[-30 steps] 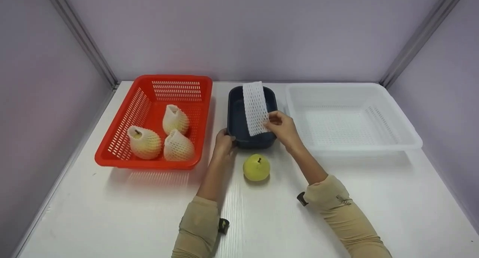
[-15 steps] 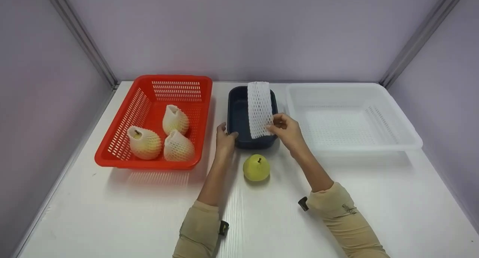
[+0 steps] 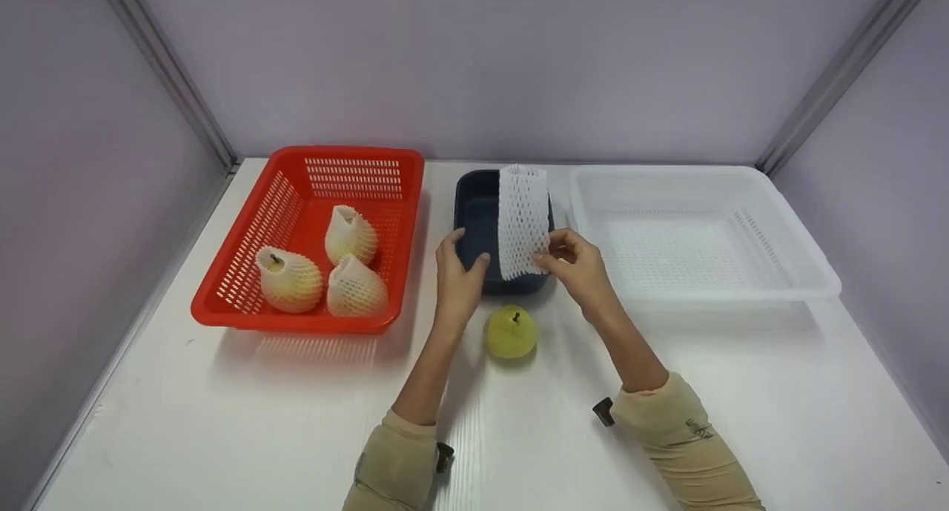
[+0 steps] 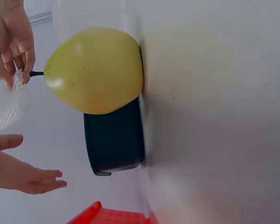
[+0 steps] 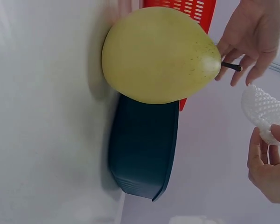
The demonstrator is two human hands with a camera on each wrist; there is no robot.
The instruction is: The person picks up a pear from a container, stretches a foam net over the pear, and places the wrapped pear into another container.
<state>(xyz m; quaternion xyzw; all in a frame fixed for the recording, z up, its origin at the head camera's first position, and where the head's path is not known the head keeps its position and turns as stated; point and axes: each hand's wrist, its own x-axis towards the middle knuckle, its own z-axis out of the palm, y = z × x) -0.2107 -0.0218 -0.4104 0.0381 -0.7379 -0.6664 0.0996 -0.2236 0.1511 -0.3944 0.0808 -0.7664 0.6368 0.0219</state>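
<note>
My right hand (image 3: 582,272) pinches the near right corner of a white foam fruit net (image 3: 523,222), which hangs flattened over a dark blue bin (image 3: 478,214). Fingers spread, my left hand (image 3: 458,277) is raised at the bin's near left side, apart from the net and holding nothing. In the left wrist view its thumb and fingers stand apart. A bare yellow-green pear (image 3: 511,333) stands on the table just in front of the bin, stem up. Both wrist views show the pear (image 5: 161,56) large, partly covering the bin (image 5: 142,144).
At left a red basket (image 3: 411,251) holds several pears in foam nets, among them a netted pear (image 3: 289,281). A white basket (image 3: 808,251) stands at right. Grey panels (image 3: 489,73) close off the back and sides of the white table (image 3: 296,422).
My left hand has let go of the bin's side, risen and moved right, its fingers spreading. My right hand has carried the foam net a little to the right and nearer.
</note>
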